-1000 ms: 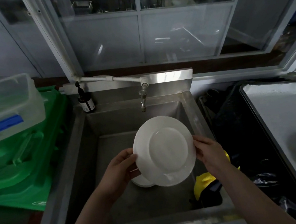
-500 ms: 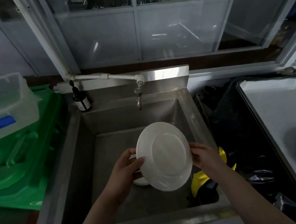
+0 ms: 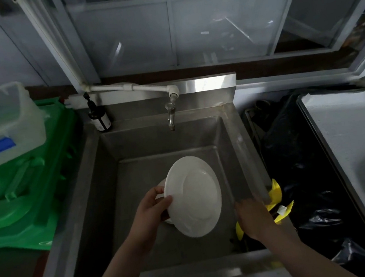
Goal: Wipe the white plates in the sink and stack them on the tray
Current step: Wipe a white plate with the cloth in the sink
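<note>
**Steel sink under glass windows**

Left of hands: glossy green crates (image 3: pixel 21 194). Left hand (image 3: pixel 151 214) gripping round white plate (image 3: pixel 194 194), tilted over dull sink (image 3: pixel 105 195). Right hand (image 3: pixel 253 218) reaching yellow cloth (image 3: pixel 277 193); grip unclear. Beyond it, grey tray (image 3: pixel 350 134).

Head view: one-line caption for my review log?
Left hand holds white plate over sink; right hand on yellow cloth.

Lower plate (image 3: pixel 161 185) mostly behind held plate (image 3: pixel 193 196); right hand's (image 3: pixel 254 218) fingers unseen.
</note>
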`<state>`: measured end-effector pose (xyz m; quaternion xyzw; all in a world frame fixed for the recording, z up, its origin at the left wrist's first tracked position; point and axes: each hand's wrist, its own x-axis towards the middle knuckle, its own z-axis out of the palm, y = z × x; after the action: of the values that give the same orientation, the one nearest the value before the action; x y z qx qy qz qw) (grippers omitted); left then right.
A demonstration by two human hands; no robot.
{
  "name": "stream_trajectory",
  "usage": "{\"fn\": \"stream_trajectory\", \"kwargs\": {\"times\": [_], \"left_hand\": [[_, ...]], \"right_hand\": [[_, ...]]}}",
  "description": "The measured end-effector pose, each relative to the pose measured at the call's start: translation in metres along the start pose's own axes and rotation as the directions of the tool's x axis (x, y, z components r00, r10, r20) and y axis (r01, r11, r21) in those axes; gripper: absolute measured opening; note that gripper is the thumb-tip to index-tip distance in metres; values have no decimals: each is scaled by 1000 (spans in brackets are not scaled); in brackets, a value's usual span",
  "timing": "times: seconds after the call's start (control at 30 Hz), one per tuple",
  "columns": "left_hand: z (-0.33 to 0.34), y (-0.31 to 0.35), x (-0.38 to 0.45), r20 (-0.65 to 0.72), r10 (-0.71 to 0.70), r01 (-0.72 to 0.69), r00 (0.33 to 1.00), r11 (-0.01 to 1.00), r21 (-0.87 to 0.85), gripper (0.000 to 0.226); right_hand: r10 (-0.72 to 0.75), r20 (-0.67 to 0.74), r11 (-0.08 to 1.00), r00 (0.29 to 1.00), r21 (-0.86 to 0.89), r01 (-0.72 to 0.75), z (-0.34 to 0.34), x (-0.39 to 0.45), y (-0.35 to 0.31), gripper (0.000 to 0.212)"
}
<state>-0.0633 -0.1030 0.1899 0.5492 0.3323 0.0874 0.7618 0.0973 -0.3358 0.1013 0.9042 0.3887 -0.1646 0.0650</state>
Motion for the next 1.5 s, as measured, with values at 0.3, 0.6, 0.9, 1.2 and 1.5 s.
{"fn": "stream_trajectory", "kwargs": {"times": [0.3,0.6,0.9,1.2,1.5], "left_hand": [[-8,-11,5,-81,-46,46,996,999,-8,15],[-14,-14,3,-118,-52,49,992,999,-23,20],[-18,-15,-5,-105,-51,47,993,998,-43,15],[-21,-8,-17,-120,-19,17,993,1000,-23,13],[-14,-1,-33,-145,31,-45,989,994,-96,12]], "right_hand": [[-69,280,836,957,-508,209,6,-3,-11,48],[-4,355,695,935,-671,258,9,-3,-16,46],[-8,321,791,947,-577,202,12,2,-8,29],[92,200,977,975,-210,-49,-40,-5,-9,41],[173,83,964,981,191,-186,-107,-27,-5,27]]}}
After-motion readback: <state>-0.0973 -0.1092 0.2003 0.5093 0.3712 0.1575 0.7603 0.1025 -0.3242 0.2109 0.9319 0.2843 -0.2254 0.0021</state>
